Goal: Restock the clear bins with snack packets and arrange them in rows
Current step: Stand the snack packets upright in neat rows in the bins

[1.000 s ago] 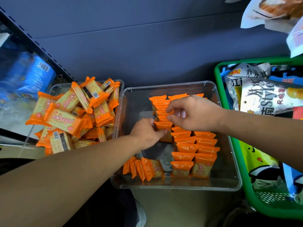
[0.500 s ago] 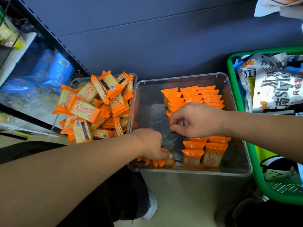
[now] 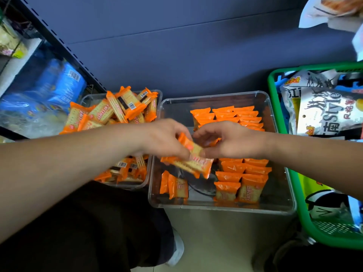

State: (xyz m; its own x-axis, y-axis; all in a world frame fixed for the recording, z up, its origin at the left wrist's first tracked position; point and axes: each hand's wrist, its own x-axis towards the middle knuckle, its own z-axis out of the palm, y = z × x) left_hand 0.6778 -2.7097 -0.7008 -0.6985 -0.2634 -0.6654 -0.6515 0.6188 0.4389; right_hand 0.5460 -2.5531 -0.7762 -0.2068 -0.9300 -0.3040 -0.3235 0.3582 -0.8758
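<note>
left hand [image 3: 167, 140] lifted from bin's [image 3: 214, 94] lower left, gripping packets [image 3: 193, 160]; right hand [image 3: 232, 140] curled at them, grip unclear; next row can start.

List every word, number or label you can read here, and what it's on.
"Style", with Chinese characters beside it: silver bag in the green basket.
Red lettering on the orange packets in the left bin: too small to read.
Barcode digits on those packets: too small.
Lettering on the held packets: motion-blurred.
Labels on the blue packs: blurred.
</note>
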